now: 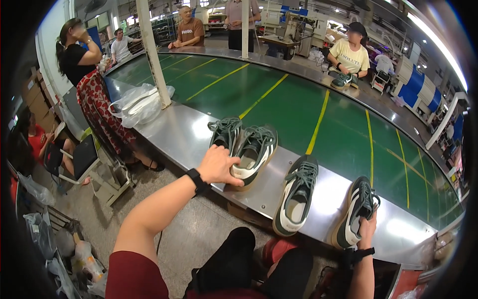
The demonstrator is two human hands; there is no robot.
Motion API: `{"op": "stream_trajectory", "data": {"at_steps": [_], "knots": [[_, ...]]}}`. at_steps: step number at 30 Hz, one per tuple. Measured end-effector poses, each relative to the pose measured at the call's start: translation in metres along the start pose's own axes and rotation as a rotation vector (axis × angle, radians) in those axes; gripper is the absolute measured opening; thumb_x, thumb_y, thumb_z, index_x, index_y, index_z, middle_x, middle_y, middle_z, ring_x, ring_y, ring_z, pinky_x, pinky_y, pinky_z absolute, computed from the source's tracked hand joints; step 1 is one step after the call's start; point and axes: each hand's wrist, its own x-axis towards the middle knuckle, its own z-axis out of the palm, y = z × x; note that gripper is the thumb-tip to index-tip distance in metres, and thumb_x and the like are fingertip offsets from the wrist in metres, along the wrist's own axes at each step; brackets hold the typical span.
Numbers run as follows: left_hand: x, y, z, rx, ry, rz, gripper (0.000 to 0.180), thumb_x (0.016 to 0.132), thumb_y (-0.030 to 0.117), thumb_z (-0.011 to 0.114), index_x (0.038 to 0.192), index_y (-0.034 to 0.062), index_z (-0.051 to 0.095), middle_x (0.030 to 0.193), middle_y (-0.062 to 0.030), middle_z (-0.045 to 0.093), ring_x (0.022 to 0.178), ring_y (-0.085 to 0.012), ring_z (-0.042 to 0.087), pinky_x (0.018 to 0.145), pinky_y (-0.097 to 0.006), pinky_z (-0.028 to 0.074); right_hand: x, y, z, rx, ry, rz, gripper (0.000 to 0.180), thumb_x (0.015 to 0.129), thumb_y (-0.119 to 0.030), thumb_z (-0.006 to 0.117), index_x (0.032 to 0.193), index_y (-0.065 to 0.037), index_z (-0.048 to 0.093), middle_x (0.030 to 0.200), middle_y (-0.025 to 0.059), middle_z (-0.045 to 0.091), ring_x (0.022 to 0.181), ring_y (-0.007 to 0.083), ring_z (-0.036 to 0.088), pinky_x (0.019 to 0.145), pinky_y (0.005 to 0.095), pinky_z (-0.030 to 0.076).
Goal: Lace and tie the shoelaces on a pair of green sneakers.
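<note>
Several dark green sneakers with white stripes stand along the metal edge of a work line. My left hand [219,167] is closed at the heels of two set side by side, the left sneaker [225,133] and its neighbour [256,152]; its fingers partly cover the heels. A third sneaker [298,192] stands untouched between my hands, toe pointing away from me. At the right, my right hand [367,229] grips a fourth sneaker [352,212] by its heel and collar, with some fingers hidden behind the shoe. That shoe tilts a little to the left.
A green conveyor belt [279,112] with yellow lines runs beyond the metal ledge [189,124]. A white post [153,55] rises at the left by a plastic-wrapped bundle [139,105]. Across the belt a person [351,55] handles shoes. A chair [82,159] stands left.
</note>
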Motion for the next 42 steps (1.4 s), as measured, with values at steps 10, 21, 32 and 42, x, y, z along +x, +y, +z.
{"op": "stream_trajectory", "data": {"at_steps": [10,21,32,42], "knots": [[-0.039,0.121,-0.015,-0.140,0.452,-0.002,0.053,0.075,0.026,0.070,0.123,0.0106,0.055,0.117,-0.0090,0.055,0.116,-0.0303,0.049,0.102,-0.048,0.030,-0.009,0.007,-0.013,-0.197,-0.102,0.001,0.046,0.081,-0.003,0.048,0.126,-0.003,0.056,0.107,0.0219,0.067,0.102,0.0355,0.063,0.090,0.0390,0.045],[-0.118,0.279,-0.002,-1.061,-0.613,-0.319,0.089,0.081,0.026,0.060,0.144,-0.0120,0.010,0.110,-0.0395,0.054,0.096,-0.0447,0.062,0.083,-0.044,0.051,-0.240,-0.044,-0.012,-0.321,-0.394,-0.423,0.071,0.076,0.008,0.051,0.142,0.007,0.026,0.141,0.0295,0.038,0.119,0.0456,0.050,0.095,0.0442,0.046],[-0.194,0.264,-0.004,-1.096,-0.658,-0.289,0.087,0.074,0.005,0.054,0.145,-0.0105,0.006,0.122,-0.0405,0.049,0.109,-0.0487,0.054,0.094,-0.045,0.046,-0.313,-0.038,-0.033,-0.264,-0.682,-0.241,0.081,0.071,0.006,0.054,0.143,0.013,0.017,0.145,0.0353,0.026,0.111,0.0450,0.054,0.084,0.0436,0.052],[-0.184,0.260,-0.007,-0.868,-0.252,-0.226,0.075,0.069,0.023,0.080,0.131,0.0007,0.043,0.115,-0.0200,0.057,0.107,-0.0360,0.056,0.095,-0.041,0.043,-0.302,-0.042,-0.026,-0.231,-0.665,-0.204,0.086,0.075,0.000,0.061,0.148,0.000,0.016,0.143,0.0289,0.036,0.116,0.0474,0.051,0.091,0.0438,0.049]]}}
